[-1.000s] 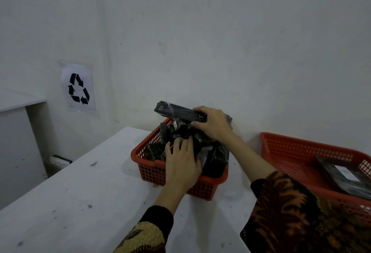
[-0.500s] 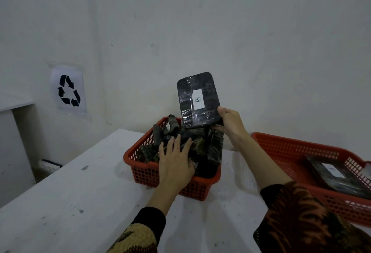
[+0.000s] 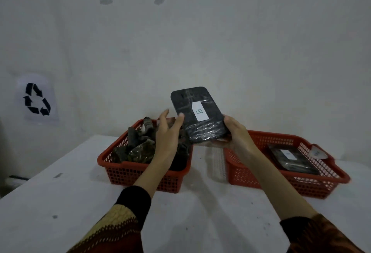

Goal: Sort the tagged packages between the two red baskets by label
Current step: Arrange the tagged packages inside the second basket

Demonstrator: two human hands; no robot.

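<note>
L hand (image 3: 167,132) lifted; black wrapped pkg (image 3: 198,117), white tag (image 3: 199,111).

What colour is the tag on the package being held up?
White tag with a handwritten mark, on the black package; the head view shows it.

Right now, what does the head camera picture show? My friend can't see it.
A person's right hand holds up a black wrapped package with a white label, while the open left hand touches its edge. Below, on a white table, sit two red baskets: the left basket piled with dark packages, the right basket holding one.
</note>
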